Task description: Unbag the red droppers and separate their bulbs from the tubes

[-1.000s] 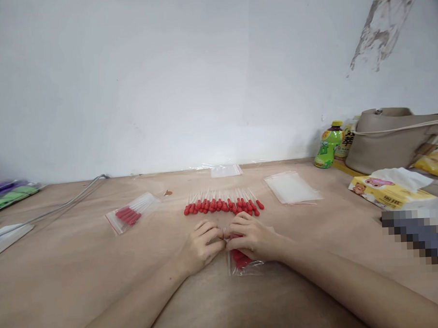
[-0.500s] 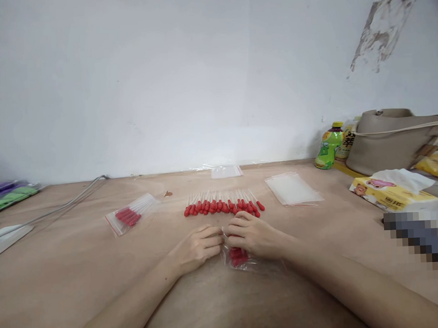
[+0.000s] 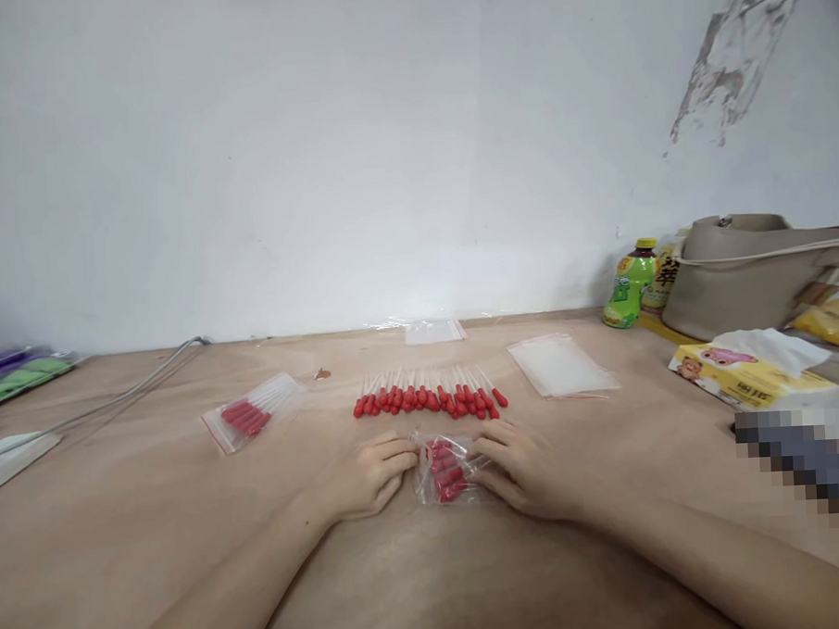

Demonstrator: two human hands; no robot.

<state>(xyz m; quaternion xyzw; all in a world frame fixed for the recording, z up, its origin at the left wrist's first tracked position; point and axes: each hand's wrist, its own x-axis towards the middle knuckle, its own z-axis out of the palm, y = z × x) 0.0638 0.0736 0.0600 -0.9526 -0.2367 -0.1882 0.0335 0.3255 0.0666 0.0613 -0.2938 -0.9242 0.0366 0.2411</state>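
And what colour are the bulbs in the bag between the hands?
The bulbs are red, best seen in the head view.

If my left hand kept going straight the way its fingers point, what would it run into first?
Most likely the small clear bag with red-ended sticks inside. The fingertips of your left hand look right at its edge, though actual contact is hard to tell.
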